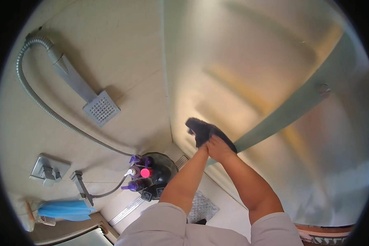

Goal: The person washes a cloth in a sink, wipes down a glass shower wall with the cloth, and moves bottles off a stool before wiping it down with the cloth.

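Both arms reach forward to a frosted glass panel (233, 82), where a dark cloth (205, 129) is bunched up. My right hand (221, 148) is closed on the cloth's lower part. Close beside it, touching, is my left hand (206, 148), mostly hidden behind the right one; its fingers cannot be made out. The cloth's upper end spreads to the left above the hands, and its lower right end hangs by the green strip (274, 119) of the glass.
On the left wall are a shower head (102, 108) with a metal hose (57, 117) and a square valve (50, 169). Bottles with purple pumps (132, 187) stand on a black round stand (168, 166) in the corner. A blue cloth (65, 209) hangs lower left. A grey mat (203, 207) lies on the floor.
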A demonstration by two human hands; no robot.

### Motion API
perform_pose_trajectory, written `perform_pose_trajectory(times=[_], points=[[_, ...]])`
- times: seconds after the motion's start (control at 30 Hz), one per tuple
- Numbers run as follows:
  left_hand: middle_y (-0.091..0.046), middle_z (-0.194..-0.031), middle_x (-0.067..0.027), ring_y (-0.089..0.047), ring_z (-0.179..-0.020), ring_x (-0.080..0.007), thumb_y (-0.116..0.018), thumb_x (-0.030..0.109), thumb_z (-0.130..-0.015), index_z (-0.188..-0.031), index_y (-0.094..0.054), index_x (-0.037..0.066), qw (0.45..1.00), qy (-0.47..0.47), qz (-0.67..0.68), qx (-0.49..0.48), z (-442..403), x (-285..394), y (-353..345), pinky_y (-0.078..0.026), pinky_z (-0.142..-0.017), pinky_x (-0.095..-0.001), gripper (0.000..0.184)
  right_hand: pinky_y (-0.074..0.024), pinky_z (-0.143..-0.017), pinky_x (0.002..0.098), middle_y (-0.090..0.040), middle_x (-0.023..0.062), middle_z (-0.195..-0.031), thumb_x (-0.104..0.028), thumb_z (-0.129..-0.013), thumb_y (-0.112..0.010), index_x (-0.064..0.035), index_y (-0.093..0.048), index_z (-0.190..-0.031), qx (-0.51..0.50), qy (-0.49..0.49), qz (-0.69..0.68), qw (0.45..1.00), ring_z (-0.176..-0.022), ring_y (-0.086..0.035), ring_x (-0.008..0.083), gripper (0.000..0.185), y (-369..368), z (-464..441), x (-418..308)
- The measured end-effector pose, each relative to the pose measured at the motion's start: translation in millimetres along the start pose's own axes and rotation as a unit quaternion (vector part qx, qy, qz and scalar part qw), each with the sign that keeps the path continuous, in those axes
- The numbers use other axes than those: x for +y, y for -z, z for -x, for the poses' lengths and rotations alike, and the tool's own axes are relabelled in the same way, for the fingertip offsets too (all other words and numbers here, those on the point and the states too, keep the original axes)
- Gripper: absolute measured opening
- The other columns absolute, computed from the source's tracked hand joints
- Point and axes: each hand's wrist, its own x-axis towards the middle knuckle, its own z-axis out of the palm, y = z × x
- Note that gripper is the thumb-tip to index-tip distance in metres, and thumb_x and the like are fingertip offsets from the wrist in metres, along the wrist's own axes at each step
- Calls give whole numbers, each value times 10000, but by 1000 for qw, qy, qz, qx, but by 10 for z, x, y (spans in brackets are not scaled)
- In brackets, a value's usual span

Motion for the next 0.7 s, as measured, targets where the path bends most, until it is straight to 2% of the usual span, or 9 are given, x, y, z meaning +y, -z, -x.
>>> perform_pose_trajectory(times=[0.1,0.2,0.23,0.27,0.33,0.4,0.5,0.63,0.7], points=[[-328,-1262,-214,-295,-1202,-353,-583,408,-801,-1186,-490,78,999,-39,10,4,-268,228,75,-213,-1032,-445,515,-343,-1004,418,-627,163,-947,-164,-778,-474,-45,-615,-889,98,-76,-53,991,-1038,-550,316,215,354,50,-171],[-263,-1365,-250,-234,-1278,-381,-588,421,-793,-1262,-472,82,981,-185,-23,49,-1412,927,295,-173,-1058,-476,590,-340,-949,508,-635,149,-861,-197,-740,-510,-58,-641,-823,201,-58,108,972,-898,-579,311,208,1351,-282,-100],[-242,-1400,-263,-214,-1304,-390,-590,425,-791,-1288,-466,83,970,-233,-34,65,-1810,1193,381,-159,-1066,-486,616,-323,-963,511,-631,130,-854,-201,-760,-489,-74,-645,-831,249,-66,193,947,-933,-559,301,214,1840,-391,-104],[-220,-1434,-275,-194,-1329,-399,-591,430,-788,-1313,-459,85,958,-271,-41,81,-2178,1469,485,-145,-1075,-497,642,-309,-966,527,-637,124,-836,-207,-762,-491,-79,-652,-814,422,-38,291,858,-940,-557,303,212,2285,-560,-58],[-220,-1434,-275,-186,-1330,-405,-593,414,-784,-1303,-463,76,940,-321,-51,107,-2790,1930,660,-143,-1069,-509,633,-302,-984,495,-625,132,-1010,-207,-787,-493,-46,-629,-1007,302,-160,309,887,-1028,-512,279,304,3352,-584,-255],[-221,-1433,-276,-178,-1331,-411,-594,399,-780,-1293,-467,67,924,-351,-65,137,-3234,2306,828,-141,-1063,-522,625,-324,-960,508,-597,160,-1059,-176,-785,-485,-47,-638,-897,453,-200,341,799,-1040,-517,288,230,3853,-830,-56],[-221,-1432,-277,-166,-1332,-420,-597,376,-773,-1278,-472,54,910,-368,-94,165,-3560,2458,961,-137,-1054,-541,612,-202,-1066,488,-578,141,-1152,-201,-855,-490,-7,-567,-1157,634,-75,373,673,-1159,-469,272,367,4200,-1098,-88],[-221,-1431,-278,-150,-1334,-432,-600,346,-765,-1258,-480,36,902,-364,-131,190,-3452,1984,978,-133,-1043,-566,595,-239,-1036,509,-586,142,-1126,-236,-880,-435,-16,-553,-1163,310,-75,389,864,-1130,-480,275,377,3665,-1290,-188],[-221,-1431,-278,-142,-1335,-438,-601,330,-760,-1248,-484,27,904,-354,-140,195,-3192,1543,904,-130,-1037,-578,586,-281,-1008,480,-596,137,-1090,-213,-860,-433,-35,-582,-1080,280,-20,348,895,-1097,-493,272,320,2999,-1499,-128]])
